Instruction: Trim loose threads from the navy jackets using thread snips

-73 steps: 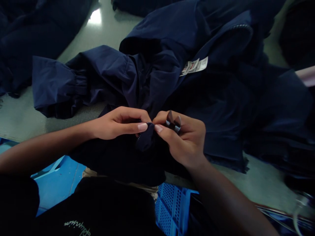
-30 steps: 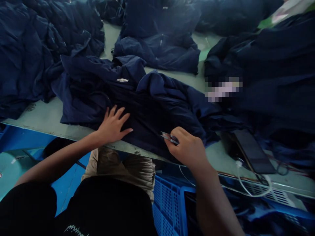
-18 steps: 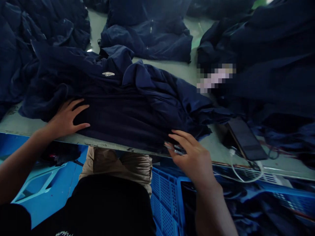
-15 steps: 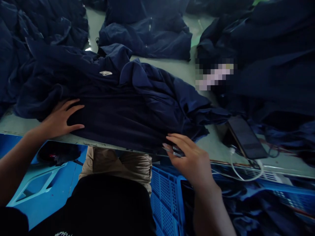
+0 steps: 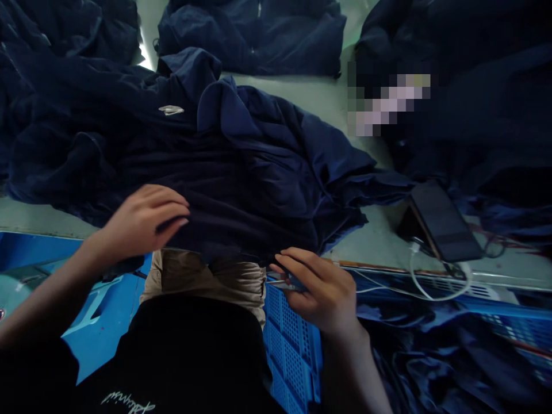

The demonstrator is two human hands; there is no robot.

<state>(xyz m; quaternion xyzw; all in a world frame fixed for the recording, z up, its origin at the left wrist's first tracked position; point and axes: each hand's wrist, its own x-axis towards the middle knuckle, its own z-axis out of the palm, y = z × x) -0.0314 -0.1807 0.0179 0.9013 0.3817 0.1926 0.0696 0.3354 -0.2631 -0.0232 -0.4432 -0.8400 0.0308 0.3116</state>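
Observation:
A dark navy garment (image 5: 241,172) lies bunched along the front of the table, its near edge hanging over toward my lap. A small white oval mark (image 5: 171,110) shows on its upper part. My left hand (image 5: 146,221) is over the garment's front left, fingers curved together and the thumb slightly apart, with no cloth visibly gripped. My right hand (image 5: 317,284) is closed at the front edge, its fingertips at the cloth. From it a thin metal tip sticks out, apparently of thread snips (image 5: 280,282); the fingers hide most of the tool.
Another folded navy garment (image 5: 254,40) lies farther back, and a dark heap (image 5: 466,103) fills the right. A phone (image 5: 446,221) leans on a stand with a white cable (image 5: 416,282). Below the table edge are a blue crate (image 5: 293,339) and more dark cloth (image 5: 431,356).
My left hand has lifted from lying spread on the cloth and moved right, its fingers drawing together. My right hand has shifted slightly left and down. The garment's near edge has come toward me.

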